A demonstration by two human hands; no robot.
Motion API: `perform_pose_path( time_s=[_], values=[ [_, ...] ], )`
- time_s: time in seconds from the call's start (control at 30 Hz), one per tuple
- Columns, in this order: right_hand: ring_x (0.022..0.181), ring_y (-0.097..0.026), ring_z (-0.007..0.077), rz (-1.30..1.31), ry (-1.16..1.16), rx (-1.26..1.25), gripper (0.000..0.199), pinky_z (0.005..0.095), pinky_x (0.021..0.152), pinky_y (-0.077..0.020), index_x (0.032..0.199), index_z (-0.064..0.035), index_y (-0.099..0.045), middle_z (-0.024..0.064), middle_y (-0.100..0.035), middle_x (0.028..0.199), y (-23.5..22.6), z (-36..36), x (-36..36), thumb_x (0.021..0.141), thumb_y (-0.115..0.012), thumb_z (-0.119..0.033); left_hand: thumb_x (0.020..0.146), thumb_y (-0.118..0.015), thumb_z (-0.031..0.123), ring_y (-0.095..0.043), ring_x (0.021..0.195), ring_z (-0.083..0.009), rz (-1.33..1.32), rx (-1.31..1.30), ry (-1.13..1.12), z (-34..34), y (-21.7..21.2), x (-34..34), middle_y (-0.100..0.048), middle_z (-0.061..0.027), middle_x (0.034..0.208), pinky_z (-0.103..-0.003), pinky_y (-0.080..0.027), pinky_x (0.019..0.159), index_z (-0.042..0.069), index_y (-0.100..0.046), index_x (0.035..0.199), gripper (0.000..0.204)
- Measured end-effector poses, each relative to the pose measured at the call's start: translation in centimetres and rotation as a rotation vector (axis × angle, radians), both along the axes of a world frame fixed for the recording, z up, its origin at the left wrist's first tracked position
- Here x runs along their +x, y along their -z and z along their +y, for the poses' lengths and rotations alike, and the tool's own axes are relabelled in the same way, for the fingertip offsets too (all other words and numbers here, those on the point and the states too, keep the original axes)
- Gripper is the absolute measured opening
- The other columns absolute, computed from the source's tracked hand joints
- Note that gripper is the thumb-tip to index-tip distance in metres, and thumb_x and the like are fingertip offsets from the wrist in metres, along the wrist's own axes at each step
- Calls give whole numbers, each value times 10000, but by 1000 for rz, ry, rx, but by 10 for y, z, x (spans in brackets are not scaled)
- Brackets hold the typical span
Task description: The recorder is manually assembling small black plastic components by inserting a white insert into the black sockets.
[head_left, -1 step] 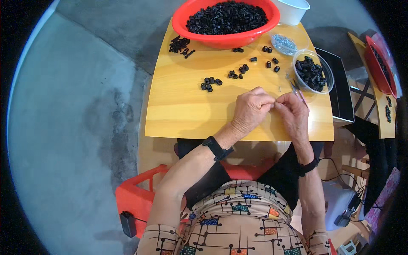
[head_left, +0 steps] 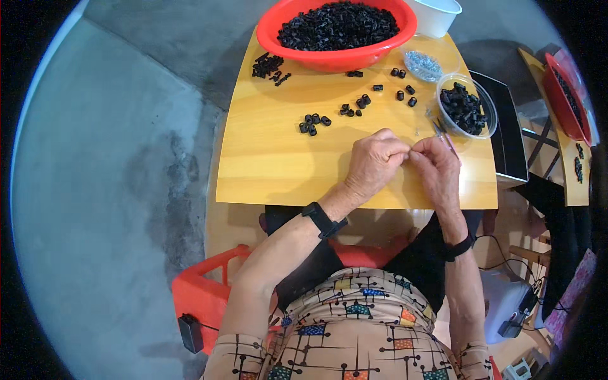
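Observation:
Over the near right part of the yellow table (head_left: pixel 272 171), my left hand (head_left: pixel 376 159) and my right hand (head_left: pixel 437 168) meet with their fingertips pinched together. Whatever is between the fingers is too small or hidden to name. Just beyond my right hand lies a small pointed tool with pinkish handles (head_left: pixel 447 138), perhaps scissors or snips. To its right a clear round tub (head_left: pixel 492 126) holds black plastic parts (head_left: pixel 462 106). Short black cylindrical pieces (head_left: pixel 312 123) lie in small groups farther left, and more black cylinders (head_left: pixel 406 96) are scattered beyond my hands.
At the far edge stands a red basin (head_left: pixel 335 61) heaped with small black parts. Beside it are a clear dish of small silvery pieces (head_left: pixel 423 66) and a white bucket (head_left: pixel 437 18). A black open box (head_left: pixel 506 120) adjoins the table's right side. A red stool (head_left: pixel 202 285) stands lower left.

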State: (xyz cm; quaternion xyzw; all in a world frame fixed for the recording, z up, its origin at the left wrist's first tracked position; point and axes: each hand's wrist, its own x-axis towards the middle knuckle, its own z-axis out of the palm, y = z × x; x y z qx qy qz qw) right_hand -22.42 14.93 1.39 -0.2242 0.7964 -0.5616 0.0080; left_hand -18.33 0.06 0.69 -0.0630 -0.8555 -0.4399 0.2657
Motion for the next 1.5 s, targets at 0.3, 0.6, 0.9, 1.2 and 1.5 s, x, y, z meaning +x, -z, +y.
perform_pose_path(
  time_s=[0.3,0.6,0.9,1.2,1.5],
  values=[
    [647,-597,156,154,57,45,58,268,614,-470,832,-2,-604,79,-623,701,-5,1,5,780,-629,-10,709,-696,42,-604,861,-247,-4,-267,-429,-75,-20,39,-630,-117,938,-314,-489,748,21,-676,891,184],
    [659,-618,221,189,32,54,65,302,609,-472,815,-14,-596,111,-623,715,4,4,5,765,-631,-35,672,-726,70,-518,916,-281,-75,-465,-547,-102,-4,54,-565,-102,952,-372,-445,798,48,-672,921,256],
    [674,-619,226,183,46,43,60,310,619,-475,809,-28,-607,101,-631,727,12,4,3,762,-639,-47,696,-722,98,-510,887,-285,-64,-534,-566,-87,-11,57,-539,-115,917,-386,-434,772,21,-665,931,254],
    [636,-607,200,161,39,50,55,295,599,-472,811,-22,-612,98,-629,712,5,4,6,765,-637,-40,714,-710,130,-503,870,-265,-121,-608,-542,-90,-9,45,-534,-82,886,-379,-402,750,64,-671,915,215],
    [634,-578,122,99,-11,-48,64,255,595,-460,831,5,-607,57,-617,699,6,8,5,780,-636,-22,751,-675,18,-581,768,-167,-64,-276,-351,-65,-10,59,-614,-69,861,-274,-471,690,26,-661,922,172]
  ],
)
